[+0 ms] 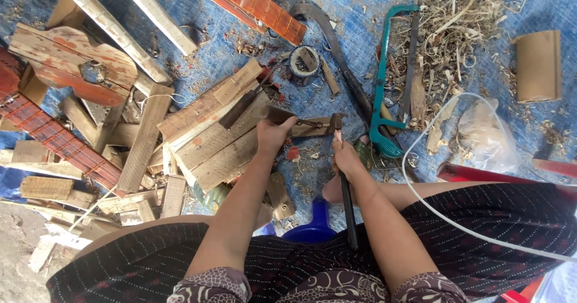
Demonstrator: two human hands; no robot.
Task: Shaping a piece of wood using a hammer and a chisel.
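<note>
My left hand (273, 134) grips a small dark block of wood (300, 124) and holds it down on the blue mat. In my right hand (347, 159) is a hammer (344, 177) with a long dark handle that runs back toward my lap. Its head (337, 121) rests at the right end of the block, touching it. A thin rusty metal piece lies along the top of the block. Both forearms reach forward from my lap, which is covered by a dark dotted skirt.
Planks and wood scraps (204, 128) lie stacked to the left. A teal hacksaw (384, 86), a machete (336, 50), a tape roll (303, 62), wood shavings (451, 32), a plastic bag (487, 134) and a white hose (421, 189) lie around. A blue scoop (315, 225) sits between my knees.
</note>
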